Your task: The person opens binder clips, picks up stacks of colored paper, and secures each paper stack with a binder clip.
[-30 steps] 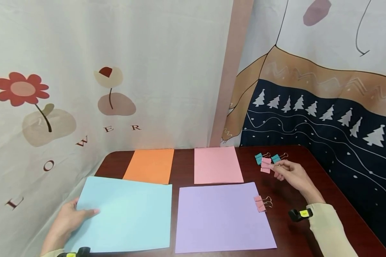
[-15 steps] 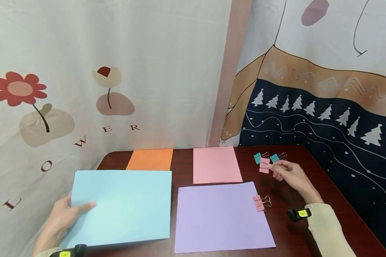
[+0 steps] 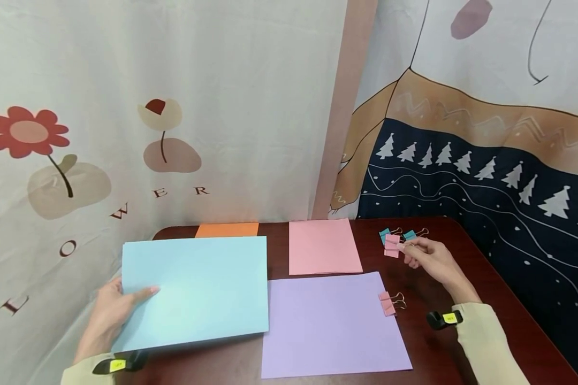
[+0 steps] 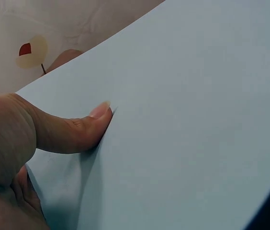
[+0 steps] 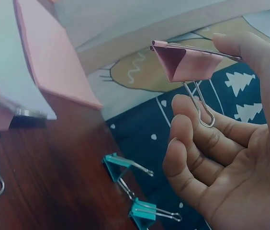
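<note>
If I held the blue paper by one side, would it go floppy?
Probably not all floppy: the blue paper looks nearly flat, gripped at one side by the left hand. It might crease, though, as it buckles beside the thumb.

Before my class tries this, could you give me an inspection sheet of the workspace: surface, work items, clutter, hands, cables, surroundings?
Surface: dark reddish-brown table
Work items: light-blue paper, held pink clip, purple paper with another pink clip on its right edge, orange paper, pink paper, two teal clips
Clutter: nothing seen
Hands: left hand holds the light-blue paper, thumb on its face; right hand holds the held pink clip
Cables: nothing seen
Surroundings: flower-print white fabric, tree-print dark-blue fabric
</note>
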A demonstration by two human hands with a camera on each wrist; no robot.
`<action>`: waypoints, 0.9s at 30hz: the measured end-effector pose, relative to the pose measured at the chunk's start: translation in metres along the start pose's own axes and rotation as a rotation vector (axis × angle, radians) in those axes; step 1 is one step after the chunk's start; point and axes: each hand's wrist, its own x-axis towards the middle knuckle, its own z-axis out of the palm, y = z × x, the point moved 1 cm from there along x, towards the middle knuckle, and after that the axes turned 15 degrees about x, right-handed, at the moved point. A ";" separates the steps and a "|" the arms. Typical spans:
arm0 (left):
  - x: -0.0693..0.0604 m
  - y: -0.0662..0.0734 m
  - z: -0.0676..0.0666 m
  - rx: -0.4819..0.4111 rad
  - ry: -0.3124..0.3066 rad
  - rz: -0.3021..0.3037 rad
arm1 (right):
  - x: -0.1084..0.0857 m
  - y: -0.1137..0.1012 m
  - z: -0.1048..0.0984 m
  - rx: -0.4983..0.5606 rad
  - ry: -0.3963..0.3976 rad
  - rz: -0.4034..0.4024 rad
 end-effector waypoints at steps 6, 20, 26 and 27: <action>0.005 0.014 0.008 -0.023 0.011 0.018 | 0.001 -0.004 0.007 0.001 -0.011 -0.052; 0.006 0.041 0.022 -0.074 -0.015 0.090 | 0.004 -0.011 0.024 0.058 -0.026 -0.082; 0.009 0.050 0.028 -0.130 -0.010 0.110 | 0.006 -0.016 0.033 0.072 -0.019 -0.067; 0.009 0.052 0.029 -0.134 -0.012 0.111 | 0.006 -0.017 0.034 0.076 -0.016 -0.061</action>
